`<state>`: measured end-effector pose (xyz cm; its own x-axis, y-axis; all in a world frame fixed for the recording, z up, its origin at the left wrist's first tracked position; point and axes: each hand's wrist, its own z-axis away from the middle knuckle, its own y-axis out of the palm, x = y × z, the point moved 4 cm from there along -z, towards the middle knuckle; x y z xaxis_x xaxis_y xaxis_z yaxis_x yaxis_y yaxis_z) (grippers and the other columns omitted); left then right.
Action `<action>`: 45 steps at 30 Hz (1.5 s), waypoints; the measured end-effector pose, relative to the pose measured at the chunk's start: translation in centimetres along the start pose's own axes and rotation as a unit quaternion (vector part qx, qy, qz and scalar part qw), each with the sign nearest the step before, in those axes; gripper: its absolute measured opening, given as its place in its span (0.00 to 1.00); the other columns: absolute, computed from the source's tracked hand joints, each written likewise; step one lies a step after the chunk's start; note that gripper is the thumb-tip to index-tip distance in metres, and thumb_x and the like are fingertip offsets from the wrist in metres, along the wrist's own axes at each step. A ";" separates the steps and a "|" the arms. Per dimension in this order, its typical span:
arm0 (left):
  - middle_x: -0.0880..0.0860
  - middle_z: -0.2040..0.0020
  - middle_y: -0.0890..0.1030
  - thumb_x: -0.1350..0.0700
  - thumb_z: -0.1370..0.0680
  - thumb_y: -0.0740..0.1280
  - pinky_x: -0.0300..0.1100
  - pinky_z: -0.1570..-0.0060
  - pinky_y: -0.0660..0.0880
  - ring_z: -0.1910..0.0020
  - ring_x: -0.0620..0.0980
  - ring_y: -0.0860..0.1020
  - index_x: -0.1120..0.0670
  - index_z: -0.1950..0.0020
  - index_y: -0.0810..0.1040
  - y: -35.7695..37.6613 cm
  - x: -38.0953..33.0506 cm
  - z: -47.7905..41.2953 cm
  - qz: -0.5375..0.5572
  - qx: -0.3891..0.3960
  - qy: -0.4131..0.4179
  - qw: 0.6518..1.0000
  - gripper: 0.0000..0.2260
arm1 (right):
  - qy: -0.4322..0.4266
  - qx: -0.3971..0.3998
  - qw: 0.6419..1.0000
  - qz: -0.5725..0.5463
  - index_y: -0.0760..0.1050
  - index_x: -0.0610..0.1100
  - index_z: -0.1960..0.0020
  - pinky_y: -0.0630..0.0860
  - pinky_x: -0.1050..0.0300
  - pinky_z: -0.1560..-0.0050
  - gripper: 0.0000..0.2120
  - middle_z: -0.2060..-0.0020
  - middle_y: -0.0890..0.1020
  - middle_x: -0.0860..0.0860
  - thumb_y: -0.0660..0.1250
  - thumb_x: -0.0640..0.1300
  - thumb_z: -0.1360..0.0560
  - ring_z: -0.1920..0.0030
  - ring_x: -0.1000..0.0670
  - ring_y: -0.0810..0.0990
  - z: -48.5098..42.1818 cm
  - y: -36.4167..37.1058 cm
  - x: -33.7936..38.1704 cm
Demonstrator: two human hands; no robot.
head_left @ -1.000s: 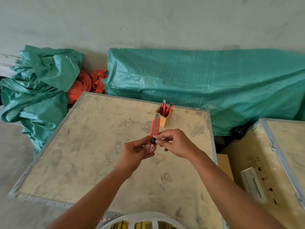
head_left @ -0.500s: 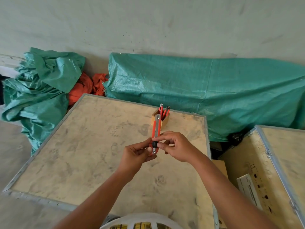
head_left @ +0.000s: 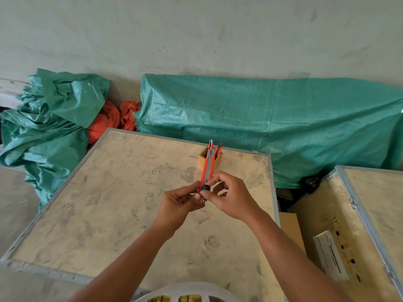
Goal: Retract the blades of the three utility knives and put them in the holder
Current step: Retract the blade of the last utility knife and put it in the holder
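I hold an orange utility knife (head_left: 206, 169) upright above the plywood crate top (head_left: 109, 203). My left hand (head_left: 178, 203) pinches its lower end. My right hand (head_left: 229, 196) has thumb and forefinger on the black knob at the knife's base. The knife's metal tip overlaps the small wooden holder (head_left: 202, 160), which stands near the crate's far edge. Two other orange knives (head_left: 218, 148) stick up out of the holder. Whether the held knife's blade is out cannot be told.
Green tarpaulin (head_left: 261, 120) covers a long bulk behind the crate, and more tarp (head_left: 50, 118) with orange cloth lies at the left. A second crate (head_left: 370, 203) stands at the right, with a gap and cardboard between them.
The view has shifted slightly. Both hands keep their hold on the knife, with the right fingers still at the black knob near its base.
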<state>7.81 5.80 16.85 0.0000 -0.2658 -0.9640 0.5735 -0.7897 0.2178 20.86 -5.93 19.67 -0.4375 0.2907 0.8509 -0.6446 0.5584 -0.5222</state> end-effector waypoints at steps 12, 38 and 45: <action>0.61 0.43 0.84 0.68 0.24 0.68 0.50 0.50 0.83 0.47 0.59 0.84 0.61 0.36 0.79 1.1 1.3 -1.9 0.009 0.019 -0.008 1.000 0.16 | 0.031 -0.019 0.999 -0.038 0.82 0.48 0.51 0.84 0.61 0.54 0.09 0.53 0.86 0.56 0.78 0.49 0.27 0.57 0.55 0.85 -0.7 -1.0 -2.2; 0.51 0.40 0.80 0.58 0.31 0.79 0.42 0.41 0.70 0.39 0.52 0.77 0.55 0.33 0.78 1.3 5.3 -25.5 -0.379 -0.043 0.012 0.924 0.27 | 0.108 -0.179 0.978 -0.022 0.86 0.51 0.46 0.86 0.43 0.52 0.15 0.51 0.87 0.54 0.75 0.34 0.27 0.56 0.47 0.88 -21.1 -2.7 -15.4; 0.58 0.43 0.79 0.44 0.33 0.76 0.51 0.43 0.75 0.42 0.60 0.75 0.54 0.38 0.76 1.0 9.4 -28.7 -0.503 -0.006 -0.060 0.862 0.27 | 0.052 -0.166 0.982 0.072 0.87 0.46 0.44 0.85 0.51 0.47 0.14 0.49 0.88 0.46 0.73 0.32 0.26 0.52 0.47 0.86 -21.9 0.2 -16.4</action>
<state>31.94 18.35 3.62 -0.5862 0.4943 -0.6419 0.2433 -0.6483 -0.7215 41.66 6.45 6.87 -0.4318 0.4528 0.7801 -0.3326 0.7239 -0.6044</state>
